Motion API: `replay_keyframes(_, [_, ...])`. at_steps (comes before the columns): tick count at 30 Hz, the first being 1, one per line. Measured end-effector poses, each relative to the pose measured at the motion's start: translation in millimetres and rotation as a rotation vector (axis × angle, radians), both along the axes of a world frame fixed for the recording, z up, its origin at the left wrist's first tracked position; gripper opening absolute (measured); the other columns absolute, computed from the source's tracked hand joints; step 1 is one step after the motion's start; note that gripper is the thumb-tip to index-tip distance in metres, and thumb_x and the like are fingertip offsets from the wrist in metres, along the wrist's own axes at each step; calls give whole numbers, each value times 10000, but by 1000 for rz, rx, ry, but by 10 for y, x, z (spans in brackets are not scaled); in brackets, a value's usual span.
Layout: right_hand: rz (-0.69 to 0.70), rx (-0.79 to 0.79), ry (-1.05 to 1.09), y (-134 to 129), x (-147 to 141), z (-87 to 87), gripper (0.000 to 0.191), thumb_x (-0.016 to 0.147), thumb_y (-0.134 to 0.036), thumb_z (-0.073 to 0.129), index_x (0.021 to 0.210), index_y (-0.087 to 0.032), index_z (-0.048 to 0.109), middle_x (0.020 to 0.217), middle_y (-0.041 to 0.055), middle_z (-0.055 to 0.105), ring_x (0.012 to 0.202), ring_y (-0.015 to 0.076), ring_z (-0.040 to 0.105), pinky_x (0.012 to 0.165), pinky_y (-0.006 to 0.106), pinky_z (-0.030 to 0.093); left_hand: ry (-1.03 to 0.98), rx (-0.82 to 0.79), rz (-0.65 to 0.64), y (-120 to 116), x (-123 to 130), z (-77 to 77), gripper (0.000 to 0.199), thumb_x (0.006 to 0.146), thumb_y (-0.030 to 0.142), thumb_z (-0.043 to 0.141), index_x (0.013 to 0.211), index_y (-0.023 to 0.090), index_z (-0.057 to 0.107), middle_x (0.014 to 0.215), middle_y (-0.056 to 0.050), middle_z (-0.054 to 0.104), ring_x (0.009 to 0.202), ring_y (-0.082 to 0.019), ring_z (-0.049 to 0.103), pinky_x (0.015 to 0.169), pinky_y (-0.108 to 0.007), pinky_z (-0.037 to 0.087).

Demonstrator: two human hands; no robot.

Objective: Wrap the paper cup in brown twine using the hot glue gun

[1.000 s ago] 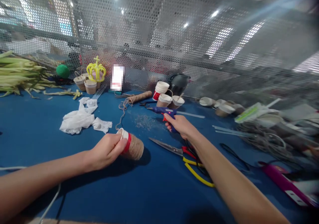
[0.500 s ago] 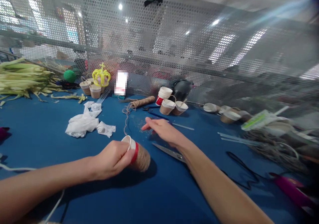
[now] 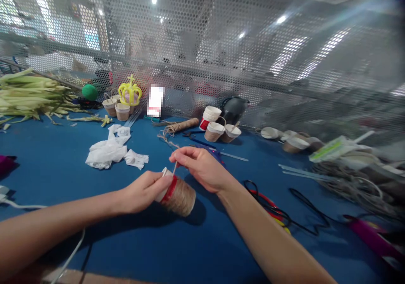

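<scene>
My left hand (image 3: 144,191) is closed on the rim of a paper cup (image 3: 181,196), which lies tilted with its base toward the right. Brown twine wraps the cup's lower part, and a red band shows above it. My right hand (image 3: 202,166) pinches a strand of twine (image 3: 175,168) between thumb and fingertips, just above the cup's rim. From those fingers the strand runs back toward a roll of twine (image 3: 183,126). Scissors with red and yellow handles (image 3: 268,206) lie partly hidden under my right forearm.
Crumpled white tissue (image 3: 106,152) lies left of the cup. Twine-wrapped cups (image 3: 214,131) stand behind, with more cups (image 3: 122,111) beside a yellow crown (image 3: 129,92). Pale husks (image 3: 28,94) are piled far left. Black cable (image 3: 308,208) and grey cord (image 3: 351,191) lie right. A perforated metal screen (image 3: 177,56) closes the back.
My right hand has come down and left toward the cup and now pinches the twine. The cup has turned slightly in my left hand. The scissors' handles now show beside my right forearm.
</scene>
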State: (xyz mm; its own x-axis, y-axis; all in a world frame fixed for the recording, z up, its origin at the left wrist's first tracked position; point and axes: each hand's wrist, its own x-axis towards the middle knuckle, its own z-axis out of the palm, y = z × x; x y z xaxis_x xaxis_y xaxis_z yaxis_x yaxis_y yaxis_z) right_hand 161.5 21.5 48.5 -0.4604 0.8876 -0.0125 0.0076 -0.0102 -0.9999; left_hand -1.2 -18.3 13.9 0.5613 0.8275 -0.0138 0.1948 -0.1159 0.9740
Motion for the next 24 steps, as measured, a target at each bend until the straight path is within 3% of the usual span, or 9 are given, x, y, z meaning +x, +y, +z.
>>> replay_keyframes(4, [-91,141,-74,-91,62,81,156,720,-296,615,626,-173,599,649,-28,575,583,77,445,647,242,373,-124,-191,65,50,28,-33,434,806,485,348,719,99,527,597,17,446,526,-84,352,480,-194,284])
replay_keyframes(11, [-116,259,-118,-144,79,78,155,745,-299,579,656,-172,573,664,-11,573,638,103,506,670,259,402,-111,-290,150,56,68,-8,398,782,455,385,690,96,530,542,28,447,477,-76,361,454,-190,285])
replay_keyframes(24, [-57,386,-156,-204,80,126,185,796,-302,522,665,-176,553,657,-12,557,640,103,522,664,249,419,-51,-274,212,90,48,-95,389,770,476,394,675,111,489,515,40,421,435,-67,353,407,-180,272])
